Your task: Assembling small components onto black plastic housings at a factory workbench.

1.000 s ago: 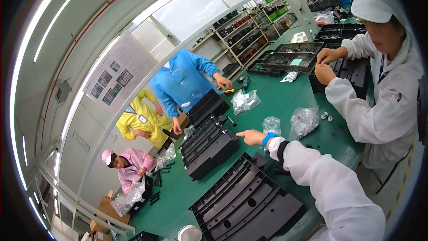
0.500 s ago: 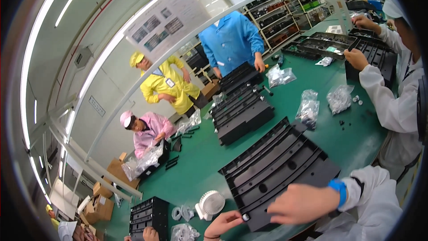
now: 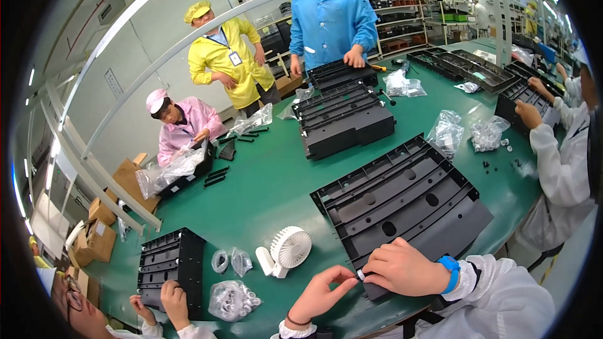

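Now brought together at the near desk edge, left hand (image 3: 323, 293) and right hand (image 3: 405, 270) pinching a small white part (image 3: 360, 274) against the black panel (image 3: 402, 204)'s near corner.

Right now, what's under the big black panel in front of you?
The panel lies flat on the green table. The right hand covers its near corner; the left hand pinches a small white part there. Underneath is hidden.

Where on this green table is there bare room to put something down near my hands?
Bare green table lies between the white fan, the big black panel and the black stack. It is crowded by the fan, where small bags lie, and right of the panel, with bags and loose parts.
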